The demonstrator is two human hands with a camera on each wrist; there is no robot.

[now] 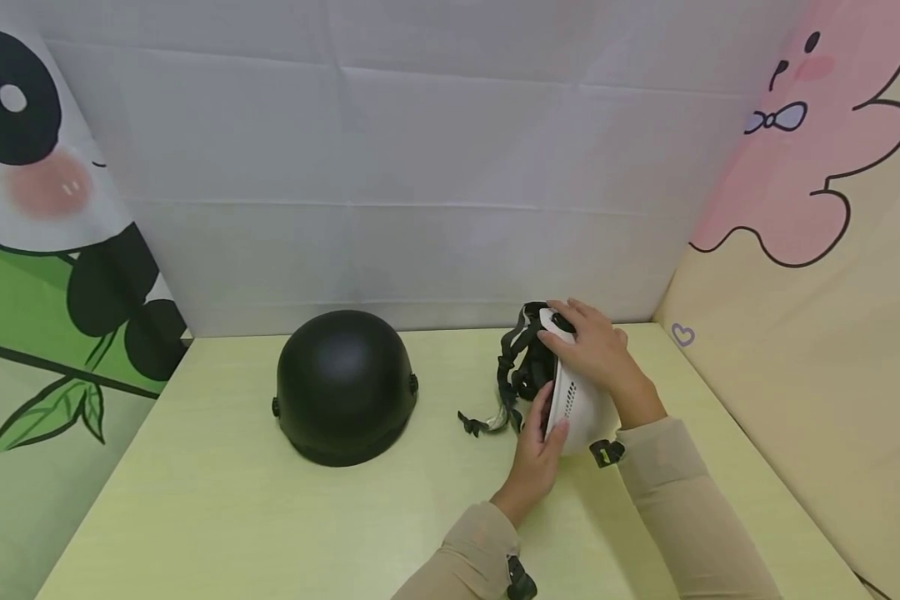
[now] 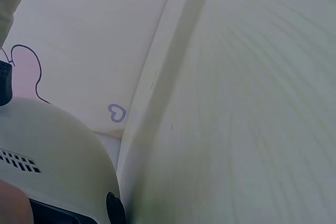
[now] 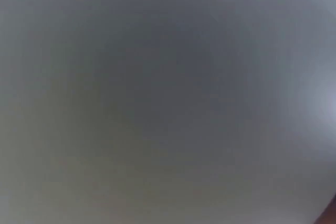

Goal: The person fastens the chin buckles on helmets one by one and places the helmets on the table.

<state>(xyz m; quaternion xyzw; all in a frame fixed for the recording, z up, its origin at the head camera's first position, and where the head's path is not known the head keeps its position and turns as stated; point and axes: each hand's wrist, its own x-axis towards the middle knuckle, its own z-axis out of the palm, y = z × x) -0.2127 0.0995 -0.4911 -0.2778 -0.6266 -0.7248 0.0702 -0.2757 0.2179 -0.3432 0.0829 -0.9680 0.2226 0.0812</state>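
A white helmet [image 1: 588, 417] is tipped on its side at the right of the table, its open underside facing left. Black straps [image 1: 504, 371] hang from that opening, one end trailing on the table. My left hand [image 1: 534, 462] grips the near part of the rim, thumb on the outer shell and fingers inside. With my right hand [image 1: 600, 358] I hold the far part of the rim. In the left wrist view the vented white shell [image 2: 68, 145] fills the lower left. A blurred pale surface covers most of the right wrist view.
A black helmet [image 1: 345, 383] stands dome up on the pale yellow table [image 1: 270, 533], left of the white one. A white sheet [image 1: 435, 167] hangs behind the table. Printed panels [image 1: 787, 375] flank both sides, the right one close to the table edge.
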